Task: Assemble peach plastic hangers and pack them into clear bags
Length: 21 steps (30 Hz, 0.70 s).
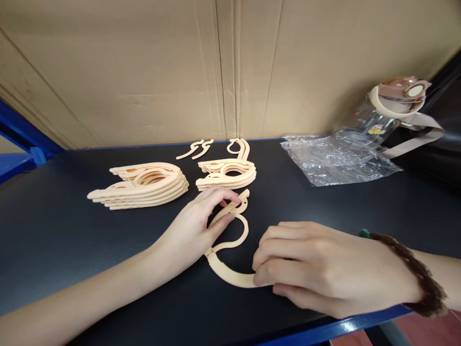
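A cream plastic folding hanger [230, 275] lies low over the dark tabletop between my hands, its curved hook [245, 228] bending toward the far side. My left hand [201, 216] pinches one of its arms between thumb and fingers, near the notched end. Around the other arm, at the right, the fingers of my right hand [306, 264] are closed; they cover that arm's end. Just beyond my left hand sits a small stack of folded cream hangers [230, 180]. A taller stack of folded hangers [144, 187] rests farther left.
Two loose small curved pieces [203, 149] and some hook-shaped pieces [244, 149] lie near the cardboard wall [144, 72]. A crumpled clear plastic bag [334, 158] lies at the right, by a strapped clear bottle [382, 120]. A blue edge [324, 331] borders the tabletop in front.
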Each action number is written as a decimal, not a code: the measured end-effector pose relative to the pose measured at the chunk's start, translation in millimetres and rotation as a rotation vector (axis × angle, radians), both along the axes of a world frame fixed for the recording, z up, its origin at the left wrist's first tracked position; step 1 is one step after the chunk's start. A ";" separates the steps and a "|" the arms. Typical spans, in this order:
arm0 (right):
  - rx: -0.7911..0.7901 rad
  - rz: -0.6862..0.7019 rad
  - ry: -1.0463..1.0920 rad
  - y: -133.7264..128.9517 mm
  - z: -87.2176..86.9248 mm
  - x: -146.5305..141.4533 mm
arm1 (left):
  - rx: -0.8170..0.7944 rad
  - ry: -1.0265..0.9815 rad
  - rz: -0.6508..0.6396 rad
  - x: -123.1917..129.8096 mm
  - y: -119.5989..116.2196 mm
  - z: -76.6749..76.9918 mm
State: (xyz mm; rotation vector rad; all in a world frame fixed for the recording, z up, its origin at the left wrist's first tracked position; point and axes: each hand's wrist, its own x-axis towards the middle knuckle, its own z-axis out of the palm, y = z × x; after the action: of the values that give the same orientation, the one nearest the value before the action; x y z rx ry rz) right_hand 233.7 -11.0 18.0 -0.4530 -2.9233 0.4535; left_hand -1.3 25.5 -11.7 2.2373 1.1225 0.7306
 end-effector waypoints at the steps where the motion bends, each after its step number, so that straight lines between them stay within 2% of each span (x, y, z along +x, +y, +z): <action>1: 0.013 -0.008 0.002 1.9 -0.7 0.2 | -0.013 -0.008 -0.001 0.0 -0.5 0.5; 7: 0.067 -0.098 0.076 15.3 -5.7 2.1 | -0.093 -0.043 -0.004 -0.5 -2.8 3.8; 14: 0.147 -0.160 0.081 21.8 -8.8 6.2 | -0.091 -0.065 -0.042 -0.5 -2.0 3.5; 21: 0.064 -0.207 0.109 31.2 -10.7 12.1 | 0.007 -0.016 -0.097 0.2 1.6 0.1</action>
State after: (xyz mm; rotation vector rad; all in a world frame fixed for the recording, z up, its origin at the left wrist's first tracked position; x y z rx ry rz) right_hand 245.7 20.2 7.3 -0.6907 -2.7397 0.3436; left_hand -1.1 27.1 -11.5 2.2705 0.9975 0.7115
